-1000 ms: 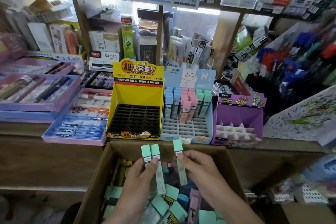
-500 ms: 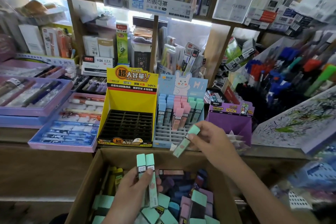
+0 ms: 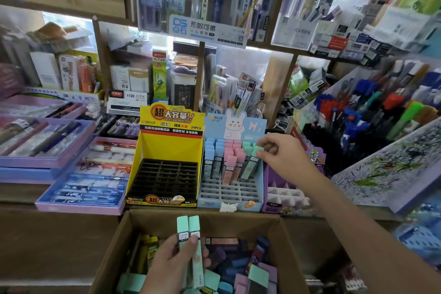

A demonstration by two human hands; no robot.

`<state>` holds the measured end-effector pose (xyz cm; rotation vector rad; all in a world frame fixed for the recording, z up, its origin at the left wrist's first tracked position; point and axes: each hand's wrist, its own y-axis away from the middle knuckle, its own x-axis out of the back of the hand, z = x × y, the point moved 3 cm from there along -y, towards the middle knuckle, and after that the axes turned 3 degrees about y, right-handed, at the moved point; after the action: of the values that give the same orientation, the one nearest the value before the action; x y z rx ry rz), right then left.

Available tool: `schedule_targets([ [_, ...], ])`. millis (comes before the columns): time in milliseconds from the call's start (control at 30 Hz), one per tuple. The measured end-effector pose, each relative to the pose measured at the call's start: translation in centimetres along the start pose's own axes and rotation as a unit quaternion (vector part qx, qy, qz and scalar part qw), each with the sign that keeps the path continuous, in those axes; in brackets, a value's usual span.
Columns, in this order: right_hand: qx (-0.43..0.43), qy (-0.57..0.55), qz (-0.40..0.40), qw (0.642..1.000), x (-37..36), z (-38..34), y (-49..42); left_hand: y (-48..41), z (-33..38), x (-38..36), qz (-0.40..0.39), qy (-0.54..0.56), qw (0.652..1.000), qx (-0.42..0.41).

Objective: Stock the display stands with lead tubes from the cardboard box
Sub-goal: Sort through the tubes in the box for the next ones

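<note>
- The cardboard box (image 3: 112,258), bottom centre, holds many loose lead tubes (image 3: 229,267); I judge most of the stocking remains.
- The yellow stand (image 3: 167,148), centre, has a bare black grid.
- The blue stand (image 3: 229,205), right of it, has its back rows filled and its front rows vacant.
- The right hand (image 3: 284,157), centre right, pinches a mint tube (image 3: 253,162) at the blue stand's rear right slots.
- The left hand (image 3: 171,267), bottom centre, grasps two mint tubes (image 3: 193,229) over the box.

bright, even shop light; white glare glows through gaps behind the shelves (image 3: 69,5). centre fairly sharp, edges and corners blurred and bent. the cardboard box (image 3: 238,224) interior lies in soft shadow.
</note>
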<state>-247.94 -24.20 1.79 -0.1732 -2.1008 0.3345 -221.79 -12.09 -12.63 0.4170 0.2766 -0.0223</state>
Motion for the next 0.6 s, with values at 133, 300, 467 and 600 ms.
schedule_targets([
  [133, 0.011, 0.074, 0.009, 0.997, 0.0, 0.2, -1.1, 0.0, 0.1, -0.1, 0.001, -0.008, 1.000, -0.001],
  [300, 0.023, 0.109, 0.003, 0.994, 0.1, 0.5, -1.8, 0.3, 0.4, -0.1, -0.004, 0.007, 1.000, -0.015],
  [467, 0.033, 0.115, -0.017, 0.993, 0.4, 0.6, -2.0, 0.7, 0.9, -0.4, -0.016, 0.014, 0.999, -0.034],
  [600, 0.038, 0.090, -0.027, 0.995, 0.6, 0.8, -2.0, 0.6, 0.9, -0.2, -0.029, 0.039, 0.999, -0.023],
])
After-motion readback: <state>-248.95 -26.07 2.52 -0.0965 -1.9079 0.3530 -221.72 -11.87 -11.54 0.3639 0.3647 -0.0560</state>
